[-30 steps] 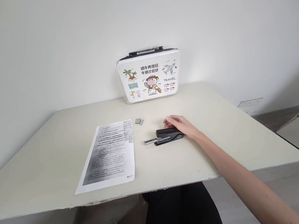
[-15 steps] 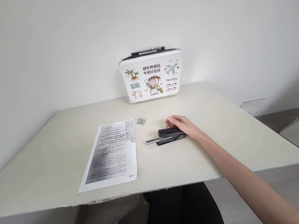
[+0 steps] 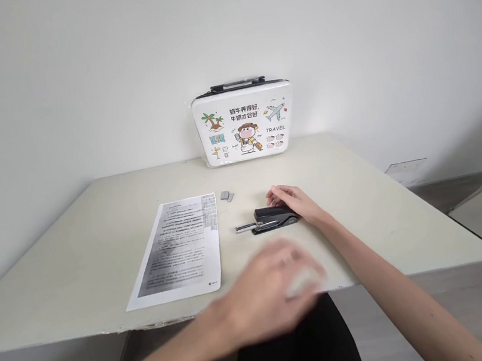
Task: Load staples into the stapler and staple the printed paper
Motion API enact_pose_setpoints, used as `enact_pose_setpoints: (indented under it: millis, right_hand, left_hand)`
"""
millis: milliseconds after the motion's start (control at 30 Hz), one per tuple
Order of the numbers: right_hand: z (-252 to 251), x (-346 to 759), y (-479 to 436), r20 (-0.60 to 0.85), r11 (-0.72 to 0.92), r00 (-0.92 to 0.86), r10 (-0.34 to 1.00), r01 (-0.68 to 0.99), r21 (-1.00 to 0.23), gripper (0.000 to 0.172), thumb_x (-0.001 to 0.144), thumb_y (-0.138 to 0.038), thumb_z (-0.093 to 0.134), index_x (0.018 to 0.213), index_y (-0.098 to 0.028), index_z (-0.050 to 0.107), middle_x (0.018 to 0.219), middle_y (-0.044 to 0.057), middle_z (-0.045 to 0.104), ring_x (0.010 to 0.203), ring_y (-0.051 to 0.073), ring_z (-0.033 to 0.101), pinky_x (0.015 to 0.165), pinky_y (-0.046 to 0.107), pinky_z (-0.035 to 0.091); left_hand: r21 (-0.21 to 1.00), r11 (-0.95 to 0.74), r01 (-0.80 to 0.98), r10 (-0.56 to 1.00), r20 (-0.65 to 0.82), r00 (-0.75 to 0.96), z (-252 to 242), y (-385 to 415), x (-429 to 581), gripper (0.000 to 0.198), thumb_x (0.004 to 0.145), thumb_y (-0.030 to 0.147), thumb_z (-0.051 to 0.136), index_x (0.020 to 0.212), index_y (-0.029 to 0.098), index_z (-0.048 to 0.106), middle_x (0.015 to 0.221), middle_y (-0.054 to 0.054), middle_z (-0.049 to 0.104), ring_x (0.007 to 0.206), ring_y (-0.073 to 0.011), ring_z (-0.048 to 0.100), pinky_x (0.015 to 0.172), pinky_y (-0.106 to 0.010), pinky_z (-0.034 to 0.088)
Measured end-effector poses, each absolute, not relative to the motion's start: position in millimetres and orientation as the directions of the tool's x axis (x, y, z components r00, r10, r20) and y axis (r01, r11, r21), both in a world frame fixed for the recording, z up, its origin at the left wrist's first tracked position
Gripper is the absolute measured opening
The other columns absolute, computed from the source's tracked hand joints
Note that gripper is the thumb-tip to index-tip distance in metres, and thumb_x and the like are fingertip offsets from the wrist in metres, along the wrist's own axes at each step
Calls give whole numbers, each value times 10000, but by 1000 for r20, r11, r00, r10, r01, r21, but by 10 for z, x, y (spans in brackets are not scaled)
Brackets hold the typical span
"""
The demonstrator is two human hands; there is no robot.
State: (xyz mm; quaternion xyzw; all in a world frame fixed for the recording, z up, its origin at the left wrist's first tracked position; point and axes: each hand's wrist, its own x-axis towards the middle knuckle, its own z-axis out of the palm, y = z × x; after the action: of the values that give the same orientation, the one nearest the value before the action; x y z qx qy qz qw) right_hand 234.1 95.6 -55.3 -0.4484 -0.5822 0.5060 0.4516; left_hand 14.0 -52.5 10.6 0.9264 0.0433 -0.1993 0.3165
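Note:
My right hand (image 3: 294,200) is around the rear end of a black stapler (image 3: 275,218), its fingers curled along the far side. The stapler lies on the table with its front to the left. A thin metal piece (image 3: 245,228) sticks out of that front end. My left hand (image 3: 276,293) is in the air over the table's near edge, smeared by motion, its thumb and curved fingers apart with a pale gap between them. Two small grey strips of staples (image 3: 226,196) lie beyond the stapler, partly overlapping.
A printed sheet of paper (image 3: 177,250) lies left of the stapler. A white case (image 3: 245,124) with cartoon pictures and a black handle stands upright at the back against the wall (image 3: 100,75). The pale table (image 3: 98,233) ends just before my lap.
My left hand has come into view from the lower left and is now in front of the stapler. My right hand and the stapler have stayed in place.

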Motion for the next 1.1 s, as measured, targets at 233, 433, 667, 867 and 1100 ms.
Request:
enact_pose_setpoints:
  millis: [233, 433, 667, 867, 1100]
  right_hand:
    - [-580, 2368, 1015, 45, 32, -118, 992, -108, -994, 622, 838, -820, 641, 935, -213, 732, 936, 77, 760, 775, 191, 684, 762, 321, 537]
    - [-603, 2391, 1064, 31, 25, -31, 999, -169, -985, 660, 781, -856, 667, 927, -214, 724, 940, 98, 767, 822, 231, 706, 782, 352, 551]
    - [-533, 2298, 968, 129, 126, -176, 976, -30, -992, 545, 861, -736, 686, 1088, -244, 742, 1168, 70, 754, 1152, 271, 667, 998, 390, 534]
    - [-440, 2187, 836, 138, 123, -279, 950, -71, -990, 436, 797, -629, 802, 1012, -264, 697, 1026, 40, 695, 988, 266, 670, 815, 390, 608]
    - [-503, 2073, 805, 207, 192, -244, 948, -85, -978, 395, 867, -622, 740, 1033, -273, 662, 1033, 24, 667, 983, 231, 636, 902, 353, 548]
  left_hand:
    - [177, -703, 689, 711, 159, 685, 83, 610, 361, 291, 1026, 341, 621, 1277, 195, 636, 1218, -128, 747, 1107, -338, 710, 979, -472, 520]
    - [320, -633, 705, 769, 156, 619, -18, 769, 187, 279, 1022, 354, 588, 1260, 231, 666, 1230, -98, 755, 1060, -322, 734, 872, -404, 556]
    - [388, -621, 682, 782, 249, 571, 132, 973, -37, 296, 1000, 415, 582, 1224, 259, 697, 1184, -71, 774, 1025, -306, 727, 852, -388, 546]
    - [574, -555, 602, 828, 307, 470, 16, 914, -41, 287, 970, 482, 633, 1147, 263, 691, 1108, -44, 781, 995, -267, 734, 911, -385, 553]
    - [904, -386, 183, 916, 400, -42, -126, 919, 218, 384, 1010, 589, 551, 1051, 216, 631, 1134, -98, 737, 1136, -230, 698, 1032, -394, 540]
